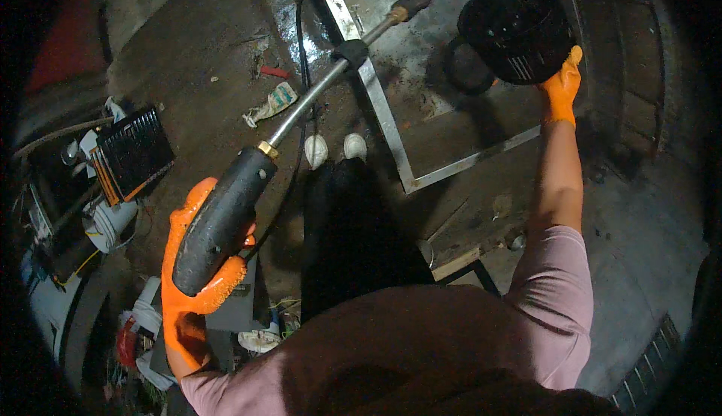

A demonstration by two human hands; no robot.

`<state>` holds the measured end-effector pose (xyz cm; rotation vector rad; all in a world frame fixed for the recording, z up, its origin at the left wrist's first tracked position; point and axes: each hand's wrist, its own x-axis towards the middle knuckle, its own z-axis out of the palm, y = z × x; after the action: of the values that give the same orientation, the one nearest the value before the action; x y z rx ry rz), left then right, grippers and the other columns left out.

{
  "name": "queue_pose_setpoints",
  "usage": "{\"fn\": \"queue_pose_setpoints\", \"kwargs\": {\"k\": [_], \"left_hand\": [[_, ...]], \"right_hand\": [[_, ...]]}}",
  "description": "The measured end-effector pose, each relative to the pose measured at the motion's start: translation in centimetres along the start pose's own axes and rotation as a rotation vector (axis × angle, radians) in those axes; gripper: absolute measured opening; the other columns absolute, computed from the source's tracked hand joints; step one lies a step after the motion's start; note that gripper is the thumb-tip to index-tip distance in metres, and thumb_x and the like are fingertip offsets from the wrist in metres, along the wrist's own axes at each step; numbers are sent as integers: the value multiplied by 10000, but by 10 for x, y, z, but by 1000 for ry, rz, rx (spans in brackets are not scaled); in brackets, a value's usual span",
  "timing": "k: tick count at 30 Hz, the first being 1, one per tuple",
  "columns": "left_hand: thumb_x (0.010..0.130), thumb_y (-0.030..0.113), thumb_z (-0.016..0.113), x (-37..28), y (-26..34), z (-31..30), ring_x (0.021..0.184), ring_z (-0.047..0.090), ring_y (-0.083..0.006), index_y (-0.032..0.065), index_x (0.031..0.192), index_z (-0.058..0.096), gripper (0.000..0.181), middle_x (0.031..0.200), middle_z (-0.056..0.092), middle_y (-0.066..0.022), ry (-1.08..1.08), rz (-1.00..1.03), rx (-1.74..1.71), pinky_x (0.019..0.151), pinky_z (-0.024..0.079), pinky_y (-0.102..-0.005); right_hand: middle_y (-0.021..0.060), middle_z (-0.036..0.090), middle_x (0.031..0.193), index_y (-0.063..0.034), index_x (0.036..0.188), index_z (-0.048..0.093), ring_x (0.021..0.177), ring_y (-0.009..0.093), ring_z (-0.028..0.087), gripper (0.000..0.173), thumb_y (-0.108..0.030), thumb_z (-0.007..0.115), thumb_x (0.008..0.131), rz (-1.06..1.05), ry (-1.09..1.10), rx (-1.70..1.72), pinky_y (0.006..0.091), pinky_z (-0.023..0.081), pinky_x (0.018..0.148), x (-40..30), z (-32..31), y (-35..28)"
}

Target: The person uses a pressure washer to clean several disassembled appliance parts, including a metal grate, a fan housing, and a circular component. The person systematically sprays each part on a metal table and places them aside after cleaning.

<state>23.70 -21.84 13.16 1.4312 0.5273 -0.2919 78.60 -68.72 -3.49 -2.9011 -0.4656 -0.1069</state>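
Observation:
An orange rubber glove covers my left hand (211, 280), which is wrapped around the black grip of a pressure washer lance (225, 221). Its metal tube runs up and to the right, across a metal frame (389, 117) in the view, to a dark nozzle (414, 4). A pale mist of spray shows beyond the nozzle. My right hand (560, 91), gloved in orange too, grips the lower right edge of a black rounded housing (516, 29) with vent slots, seemingly plastic. A dark ring-shaped part (468, 72) shows beside the housing. The fingers behind both objects are partly hidden.
A black hose (302, 38) runs along the wet floor past my white shoes (355, 146). A crumpled packet (279, 100) and a red piece (274, 72) lie nearby. At left are a black ribbed panel (138, 153) and a white bucket-like container (115, 224). A floor grate (646, 362) lies at lower right.

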Motion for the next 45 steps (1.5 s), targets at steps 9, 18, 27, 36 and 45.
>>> {"fn": "queue_pose_setpoints", "kwargs": {"k": [9,18,27,36,45], "left_hand": [[878,208,881,-24,-6,36,1374,619,-296,31,1562,564,774,1517,629,-172,164,134,125,1154,477,-443],[956,127,779,-6,-111,32,1396,626,-397,66,1557,564,642,1524,638,-218,389,342,400,1182,489,-472],[996,205,696,0,-210,-42,1361,628,-450,111,1561,552,591,1472,666,-230,249,236,191,1111,516,-527],[886,177,773,-3,-338,-112,1242,705,-451,311,1655,456,843,1380,722,-196,75,167,128,964,580,-587],[916,231,778,-21,-429,-154,1155,724,-442,83,1456,593,590,1201,739,-226,172,370,73,956,620,-540]], "right_hand": [[169,739,1368,-19,1299,762,1261,354,692,429,-168,748,897,-322,56,54,437,524,1110,22,5,44],[240,562,1594,50,1472,646,1407,377,585,487,-254,598,1094,-542,15,461,448,440,1196,-14,-80,-160],[149,619,1596,19,1619,515,1485,288,567,626,-292,674,1101,-476,-858,913,401,375,1277,-47,49,-497],[283,760,1263,-54,1398,694,1156,488,728,525,-217,822,917,-1226,-950,11,504,586,1010,-305,357,-786],[247,773,1049,-76,1327,699,1030,487,737,448,-185,748,895,-1485,-787,-294,565,598,863,-423,558,-832]]}}
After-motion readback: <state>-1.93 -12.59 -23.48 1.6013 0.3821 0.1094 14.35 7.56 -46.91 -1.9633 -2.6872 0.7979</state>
